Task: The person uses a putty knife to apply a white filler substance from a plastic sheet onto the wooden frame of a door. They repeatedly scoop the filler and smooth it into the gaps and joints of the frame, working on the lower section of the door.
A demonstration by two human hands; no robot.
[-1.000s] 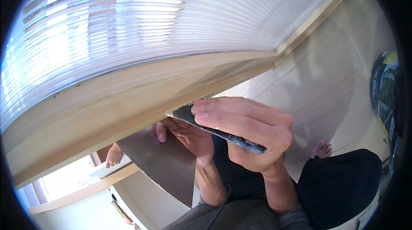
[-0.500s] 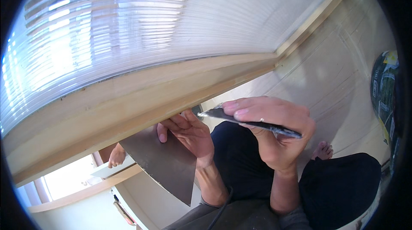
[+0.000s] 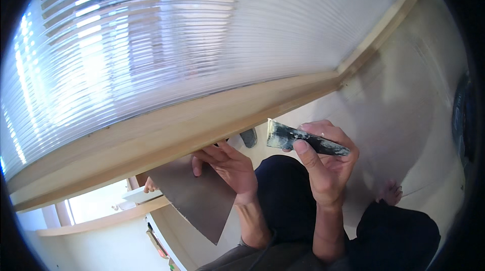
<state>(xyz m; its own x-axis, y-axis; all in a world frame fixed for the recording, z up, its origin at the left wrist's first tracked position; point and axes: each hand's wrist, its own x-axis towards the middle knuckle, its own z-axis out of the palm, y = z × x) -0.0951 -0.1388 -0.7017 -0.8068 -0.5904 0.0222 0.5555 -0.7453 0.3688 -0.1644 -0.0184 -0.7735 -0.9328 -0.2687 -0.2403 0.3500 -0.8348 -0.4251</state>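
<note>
My left hand [image 3: 231, 170] pinches a thin grey-brown flat sheet [image 3: 194, 195] at its upper right, the thumb lying on its face. The sheet hangs tilted just below a pale wooden rail [image 3: 177, 119], and my left fingertips are close under that rail. In my right hand [image 3: 326, 175] is a black flat scraper [image 3: 303, 139] smeared with whitish residue, its wider end pointing left. The thumb presses on its face and the other fingers are behind it. A pale crust lines the scraper's wide edge, which is near the rail's lower edge.
Above the rail is a ribbed translucent panel [image 3: 151, 43], with a wooden upright [image 3: 384, 33] at right. Another person's hand [image 3: 150, 186] shows at lower left by a white board [image 3: 139, 195]. A dark packaged object [image 3: 464, 114] stands at the far right.
My right hand has turned the scraper, from nearly edge-on to showing its broad face. The left hand still holds the sheet. The whole view has shifted slightly.
</note>
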